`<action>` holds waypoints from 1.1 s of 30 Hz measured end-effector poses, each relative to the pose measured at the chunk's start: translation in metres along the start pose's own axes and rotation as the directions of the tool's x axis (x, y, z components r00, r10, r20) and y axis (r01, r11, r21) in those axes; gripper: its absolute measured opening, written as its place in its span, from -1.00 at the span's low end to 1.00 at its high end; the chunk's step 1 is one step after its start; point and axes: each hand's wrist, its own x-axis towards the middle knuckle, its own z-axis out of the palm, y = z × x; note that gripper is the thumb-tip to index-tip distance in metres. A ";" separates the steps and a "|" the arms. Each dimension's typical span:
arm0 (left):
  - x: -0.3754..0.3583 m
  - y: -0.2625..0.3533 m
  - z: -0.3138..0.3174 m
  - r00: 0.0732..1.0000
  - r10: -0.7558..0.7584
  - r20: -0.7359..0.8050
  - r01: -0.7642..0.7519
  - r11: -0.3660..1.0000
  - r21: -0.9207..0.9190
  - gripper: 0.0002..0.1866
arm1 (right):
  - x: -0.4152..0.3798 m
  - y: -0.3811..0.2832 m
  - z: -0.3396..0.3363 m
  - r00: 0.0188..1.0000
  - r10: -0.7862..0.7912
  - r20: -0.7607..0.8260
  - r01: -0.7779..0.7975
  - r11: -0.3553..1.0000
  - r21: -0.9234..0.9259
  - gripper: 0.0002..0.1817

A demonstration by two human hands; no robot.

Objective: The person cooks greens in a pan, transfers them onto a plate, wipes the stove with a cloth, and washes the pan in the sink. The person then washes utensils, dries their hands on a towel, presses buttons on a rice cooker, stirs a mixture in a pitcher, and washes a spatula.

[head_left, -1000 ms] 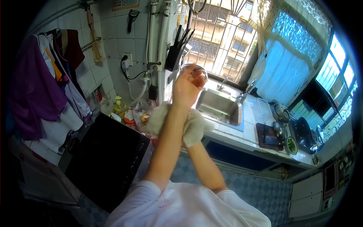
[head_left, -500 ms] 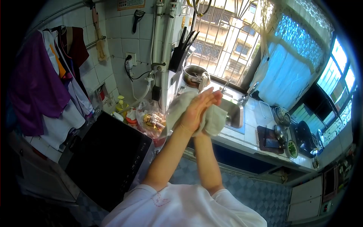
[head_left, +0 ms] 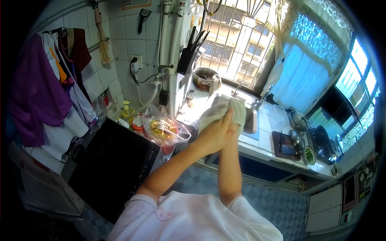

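A pale grey-green cloth (head_left: 217,113) is bunched around both hands, in front of the sink (head_left: 251,120). My left hand (head_left: 214,135) lies across the other hand, its fingers closed on the cloth. Most of my right hand (head_left: 233,129) is hidden under the cloth and behind the left hand; only its wrist side shows, so its fingers cannot be made out. One end of the cloth stands up above the hands.
Along the counter are a pot (head_left: 203,78), a knife block (head_left: 186,61), a dark board with a cleaver (head_left: 286,145) and a bowl of greens (head_left: 309,155). A bag of scraps (head_left: 163,128) stands beside the black-topped appliance (head_left: 112,160) at left.
My left hand has turned from lying flat and upright against the other to wrapping across it. The cloth has shifted and now covers the right hand. Both hands have moved slightly down.
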 end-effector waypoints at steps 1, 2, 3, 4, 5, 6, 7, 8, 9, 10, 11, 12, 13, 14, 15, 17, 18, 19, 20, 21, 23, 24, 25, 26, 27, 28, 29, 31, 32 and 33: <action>0.000 0.000 -0.011 0.996 -0.012 0.083 0.008 0.999 0.047 -0.39 | 0.010 -0.009 0.004 1.000 0.018 -0.003 -0.018 1.000 -0.015 -0.81; -0.002 -0.007 -0.013 0.993 0.101 -0.054 -0.093 0.986 0.140 -0.48 | 0.019 -0.017 0.008 0.999 0.036 -0.009 -0.036 0.999 -0.024 -0.82; -0.002 -0.014 -0.017 0.993 0.074 -0.093 -0.054 0.978 0.203 -0.52 | 0.007 -0.030 0.027 1.000 0.015 -0.023 -0.020 0.971 -0.237 -0.84; 0.000 -0.021 -0.020 0.990 0.046 -0.136 -0.009 0.965 0.262 -0.55 | 0.001 -0.036 0.033 0.999 -0.006 -0.033 -0.009 0.898 -0.441 -0.85; 0.006 -0.030 -0.020 0.971 0.080 -0.224 0.004 0.937 0.350 -0.67 | -0.018 -0.026 0.040 0.973 -0.050 0.223 0.208 0.596 -0.775 -0.80; 0.012 -0.048 -0.016 0.969 0.083 -0.232 0.029 0.898 0.440 -0.71 | -0.037 -0.016 0.048 0.871 -0.093 0.482 0.467 -0.148 -0.872 -0.74; 0.018 -0.058 -0.008 0.974 0.010 -0.225 0.108 0.857 0.504 -0.71 | -0.057 -0.006 0.055 0.714 -0.127 0.688 0.506 -0.586 -0.633 -0.67; 0.021 -0.061 -0.002 0.973 -0.065 -0.220 0.181 0.805 0.565 -0.71 | -0.060 0.007 0.053 0.739 -0.201 0.642 0.551 -0.368 -0.749 -0.67; 0.012 -0.058 -0.006 0.954 0.021 -0.299 0.142 0.848 0.511 -0.67 | -0.064 0.021 0.051 0.759 -0.274 0.591 0.582 -0.125 -0.804 -0.66; -0.001 -0.051 0.000 0.921 0.207 -0.329 0.109 0.675 0.729 -0.68 | -0.061 0.024 0.047 0.797 -0.256 0.547 0.572 0.029 -0.820 -0.67; -0.014 -0.044 0.005 0.854 0.386 -0.348 0.157 0.445 0.881 -0.69 | -0.058 0.026 0.044 0.833 -0.237 0.500 0.544 0.181 -0.820 -0.68; -0.013 -0.042 0.011 0.849 0.090 -0.520 0.050 0.968 0.248 -0.71 | -0.050 0.026 0.033 0.771 -0.201 0.604 0.622 0.038 -0.782 -0.66; -0.015 -0.039 0.014 0.878 -0.234 -0.418 -0.047 0.827 -0.561 -0.72 | -0.038 0.026 0.032 0.731 -0.182 0.657 0.629 -0.192 -0.753 -0.66; -0.026 -0.033 0.017 0.853 -0.336 -0.399 0.006 0.771 -0.637 -0.70 | -0.035 0.024 0.029 0.603 -0.299 0.740 0.685 -0.282 -0.672 -0.65; -0.026 -0.026 0.008 0.885 -0.196 -0.422 -0.011 0.898 -0.440 -0.65 | -0.026 0.032 0.025 0.775 -0.334 0.536 0.604 0.146 -0.783 -0.61; -0.032 -0.040 0.008 0.926 -0.213 -0.310 0.111 0.942 -0.316 -0.36 | -0.020 0.032 0.010 0.986 -0.070 0.149 0.134 0.865 -0.484 -0.49; -0.031 -0.041 0.004 0.819 -0.378 -0.432 0.190 0.889 -0.416 -0.45 | -0.020 0.035 0.007 0.986 -0.070 0.153 0.136 0.865 -0.484 -0.49; -0.033 -0.057 0.004 0.768 -0.523 -0.369 0.163 0.718 -0.677 -0.48 | -0.023 0.038 0.005 0.882 -0.298 0.366 0.471 0.515 -0.716 -0.48; -0.033 -0.081 0.004 0.723 -0.640 -0.262 0.109 0.479 -0.871 -0.50 | -0.027 0.043 0.004 0.885 -0.292 0.363 0.465 0.546 -0.697 -0.49; -0.028 -0.099 -0.005 0.825 -0.508 0.248 0.090 -0.316 -0.945 -0.54 | -0.038 0.045 0.022 0.937 -0.208 0.281 0.335 0.762 -0.555 -0.50; -0.028 -0.062 -0.011 0.835 -0.532 0.140 0.009 -0.241 -0.970 -0.56 | -0.054 0.054 0.039 0.958 -0.154 0.243 0.247 0.873 -0.421 -0.53; -0.026 -0.057 -0.007 0.762 -0.646 0.041 -0.014 -0.080 -0.997 -0.59 | -0.057 0.058 0.042 0.957 -0.166 0.238 0.258 0.864 -0.433 -0.54; -0.021 -0.059 -0.005 0.688 -0.725 -0.032 0.062 0.103 -0.993 -0.64 | -0.056 0.061 0.040 0.945 -0.196 0.261 0.305 0.816 -0.491 -0.55; -0.020 -0.059 -0.007 0.689 -0.724 -0.026 0.069 0.101 -0.993 -0.64 | -0.054 0.063 0.038 0.929 -0.229 0.290 0.357 0.757 -0.547 -0.57; -0.020 -0.057 -0.011 0.681 -0.726 -0.098 0.181 0.297 -0.937 -0.68 | -0.053 0.066 0.037 0.909 -0.258 0.326 0.410 0.690 -0.596 -0.58; -0.020 -0.056 -0.014 0.682 -0.712 -0.171 0.287 0.474 -0.832 -0.73 | -0.052 0.068 0.034 0.885 -0.279 0.372 0.462 0.615 -0.639 -0.59; -0.026 -0.082 -0.003 0.767 -0.530 -0.362 0.252 0.767 -0.589 -0.73 | -0.048 0.071 0.033 0.851 -0.300 0.432 0.525 0.520 -0.674 -0.60; -0.026 -0.096 0.004 0.849 -0.314 -0.424 0.245 0.947 -0.210 -0.71 | -0.048 0.076 0.029 0.779 -0.297 0.552 0.627 0.337 -0.702 -0.63; -0.027 -0.102 0.009 0.893 -0.278 -0.354 0.212 0.954 -0.214 -0.69 | -0.047 0.077 0.025 0.750 -0.281 0.599 0.661 0.266 -0.702 -0.64; -0.027 -0.103 0.012 0.928 -0.262 -0.265 0.190 0.944 -0.268 -0.67 | -0.044 0.075 0.017 0.731 -0.260 0.631 0.681 0.217 -0.700 -0.65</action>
